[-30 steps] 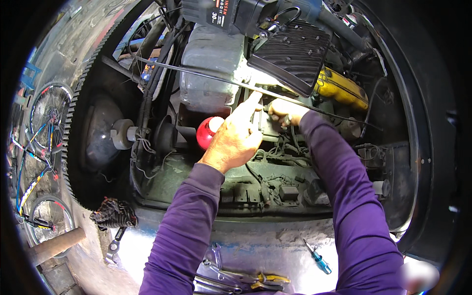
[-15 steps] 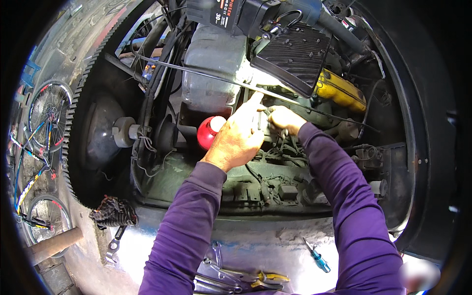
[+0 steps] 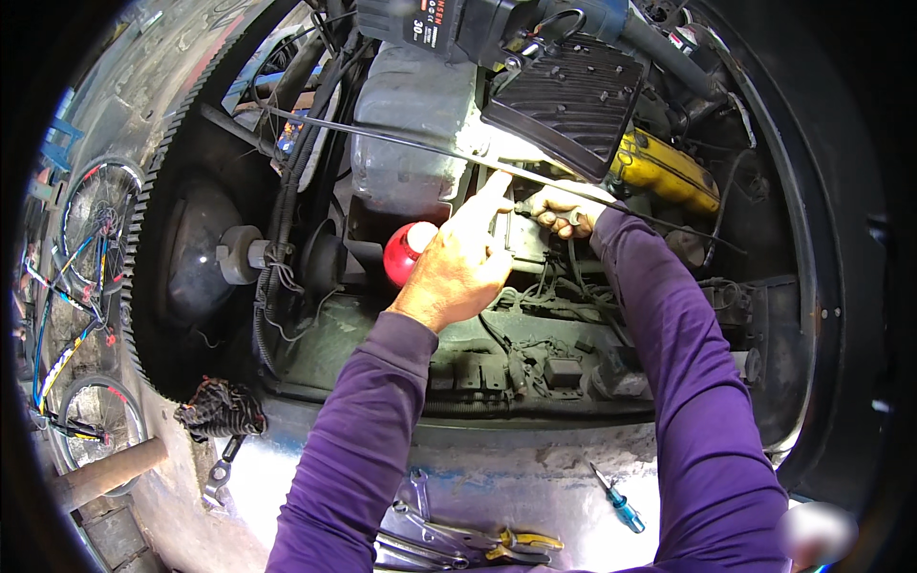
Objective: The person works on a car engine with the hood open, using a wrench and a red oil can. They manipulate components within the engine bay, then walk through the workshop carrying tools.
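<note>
Inside the engine bay, my left hand (image 3: 457,256) reaches in with index finger stretched forward and thumb apart. Its fingertip is at the brightly lit engine parts, beneath a long thin rod (image 3: 411,141). My other fingers on that side are partly hidden. To its right, my right hand (image 3: 564,208) has its fingers curled around a small dark-tipped thing; a bit of metal shows at the fingers, but its kind is unclear. A red rounded object with a white top (image 3: 401,256) sits just left of my left wrist.
A black ribbed cover (image 3: 570,105) and a yellow engine part (image 3: 666,172) lie beyond my hands. A cordless tool (image 3: 449,29) rests at the top. Near me are several wrenches (image 3: 420,530), yellow-handled pliers (image 3: 523,544), a blue screwdriver (image 3: 621,506) and a striped cloth (image 3: 222,411).
My right hand has shifted slightly right and away from me, turning so its curled fingers show. A gap has opened between it and my left hand, which stays nearly in place.
</note>
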`<action>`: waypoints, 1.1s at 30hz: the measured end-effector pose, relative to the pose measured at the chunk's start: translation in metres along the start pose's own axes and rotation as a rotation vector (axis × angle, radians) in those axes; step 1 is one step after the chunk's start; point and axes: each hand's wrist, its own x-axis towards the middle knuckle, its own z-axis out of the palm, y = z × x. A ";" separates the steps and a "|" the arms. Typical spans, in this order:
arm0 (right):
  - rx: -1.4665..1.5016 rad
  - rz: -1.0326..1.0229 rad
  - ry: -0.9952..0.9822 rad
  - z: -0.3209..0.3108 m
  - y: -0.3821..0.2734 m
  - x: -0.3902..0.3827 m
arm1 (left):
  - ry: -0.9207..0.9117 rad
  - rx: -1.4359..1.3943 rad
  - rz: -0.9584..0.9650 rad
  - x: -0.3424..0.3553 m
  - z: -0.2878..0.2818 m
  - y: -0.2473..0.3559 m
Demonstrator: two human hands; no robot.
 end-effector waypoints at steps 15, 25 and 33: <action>-0.776 -0.451 0.750 0.086 0.084 0.013 | 0.035 -0.122 -0.193 -0.002 0.002 -0.001; -1.233 -0.756 0.281 0.028 0.067 0.009 | 0.056 -0.197 -0.204 -0.001 0.010 -0.004; -1.374 -0.932 0.424 0.041 0.075 0.013 | -0.003 -0.249 -0.242 0.000 0.012 0.005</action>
